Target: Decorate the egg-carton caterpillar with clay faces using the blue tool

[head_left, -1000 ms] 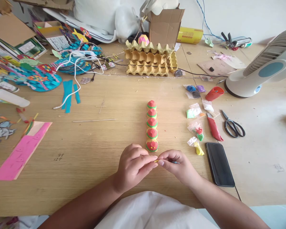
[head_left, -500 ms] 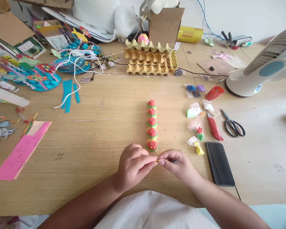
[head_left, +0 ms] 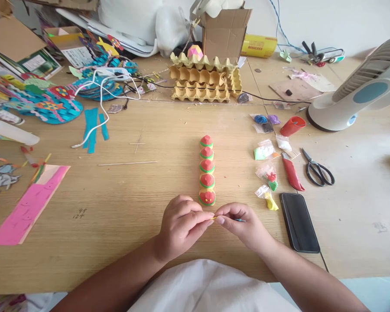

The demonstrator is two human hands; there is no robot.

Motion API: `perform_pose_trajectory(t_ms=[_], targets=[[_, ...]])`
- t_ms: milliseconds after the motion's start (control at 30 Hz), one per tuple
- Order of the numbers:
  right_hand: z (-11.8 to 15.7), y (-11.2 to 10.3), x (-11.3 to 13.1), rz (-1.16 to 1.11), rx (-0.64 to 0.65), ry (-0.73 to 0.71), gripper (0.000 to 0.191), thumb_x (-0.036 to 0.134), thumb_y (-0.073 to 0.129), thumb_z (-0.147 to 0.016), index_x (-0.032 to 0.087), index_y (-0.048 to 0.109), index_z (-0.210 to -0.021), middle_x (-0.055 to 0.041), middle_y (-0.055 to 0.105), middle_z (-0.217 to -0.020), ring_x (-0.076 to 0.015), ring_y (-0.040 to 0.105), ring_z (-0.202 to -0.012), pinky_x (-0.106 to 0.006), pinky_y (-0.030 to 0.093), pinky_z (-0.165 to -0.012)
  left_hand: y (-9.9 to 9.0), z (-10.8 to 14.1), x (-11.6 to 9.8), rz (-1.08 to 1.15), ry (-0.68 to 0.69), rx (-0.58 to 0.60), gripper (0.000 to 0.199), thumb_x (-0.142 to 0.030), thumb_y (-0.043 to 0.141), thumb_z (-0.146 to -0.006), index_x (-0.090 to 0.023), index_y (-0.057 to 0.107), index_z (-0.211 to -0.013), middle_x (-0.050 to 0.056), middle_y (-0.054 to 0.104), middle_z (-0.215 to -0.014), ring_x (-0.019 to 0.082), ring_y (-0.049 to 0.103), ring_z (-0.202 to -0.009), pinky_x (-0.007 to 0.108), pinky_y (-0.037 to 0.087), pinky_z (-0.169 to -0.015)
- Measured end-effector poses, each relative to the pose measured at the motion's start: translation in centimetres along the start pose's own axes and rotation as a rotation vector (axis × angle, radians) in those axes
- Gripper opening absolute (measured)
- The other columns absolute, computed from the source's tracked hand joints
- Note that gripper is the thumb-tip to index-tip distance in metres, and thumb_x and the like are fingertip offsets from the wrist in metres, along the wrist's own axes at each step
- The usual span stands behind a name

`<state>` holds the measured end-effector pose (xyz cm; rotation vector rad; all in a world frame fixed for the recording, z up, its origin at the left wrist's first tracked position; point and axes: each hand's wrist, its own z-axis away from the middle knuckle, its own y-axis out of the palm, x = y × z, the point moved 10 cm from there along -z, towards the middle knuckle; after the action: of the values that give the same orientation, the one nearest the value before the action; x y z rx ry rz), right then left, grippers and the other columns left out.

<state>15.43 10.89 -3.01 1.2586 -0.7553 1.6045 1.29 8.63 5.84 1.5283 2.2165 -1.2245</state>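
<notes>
My left hand (head_left: pixel 183 223) is closed, thumb and index finger pinching one end of a thin yellow piece (head_left: pixel 213 218). The fingertips of my right hand (head_left: pixel 242 223) meet it from the other side, also in a pinch. From between the right fingers pokes the blue end of a thin stick (head_left: pixel 239 220); the rest of it is hidden, and I cannot tell whether it joins the yellow piece. Just beyond my hands lies a caterpillar made from egg-carton cups (head_left: pixel 207 168), red on top with green rims. Two small yellow dots mark its nearest cup.
On the right lie bagged clay pieces (head_left: pixel 267 175), a red-handled cutter (head_left: pixel 292 173), scissors (head_left: pixel 318 169) and a phone (head_left: pixel 299 223). A red cup (head_left: pixel 292 126) stands near a white fan (head_left: pixel 354 95). Egg cartons (head_left: pixel 201 82) sit behind; pink paper (head_left: pixel 29 208) lies left.
</notes>
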Motion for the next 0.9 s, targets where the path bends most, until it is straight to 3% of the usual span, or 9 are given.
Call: perform_pose_trajectory(t_ms=[167,900], targets=[[0.04,-0.13,-0.2,0.046,-0.012,0.009,0.03,0.046,0.074,-0.086,0.018,0.078,-0.08,-0.0014,0.064,-0.069,-0.0116,0.045,-0.062,-0.026,0.037,-0.06,-0.07,-0.05,-0.2,0.008,0.016,-0.006,0.024,-0.008,0.074,-0.086,-0.019,0.071,-0.107,0.002,0.068,-0.083,0.015,0.057,-0.079,0.032,0.048,-0.075],[-0.15,0.34,-0.85,-0.03,0.023,0.056,0.032,0.05,0.079,-0.08,0.018,0.077,-0.081,0.0008,0.059,-0.066,-0.0102,0.042,-0.06,-0.025,0.034,-0.058,0.07,-0.16,-0.31,-0.011,0.012,0.005,0.018,-0.007,0.075,-0.083,-0.019,0.07,-0.095,0.0,0.066,-0.079,0.014,0.055,-0.076,0.031,0.048,-0.073]])
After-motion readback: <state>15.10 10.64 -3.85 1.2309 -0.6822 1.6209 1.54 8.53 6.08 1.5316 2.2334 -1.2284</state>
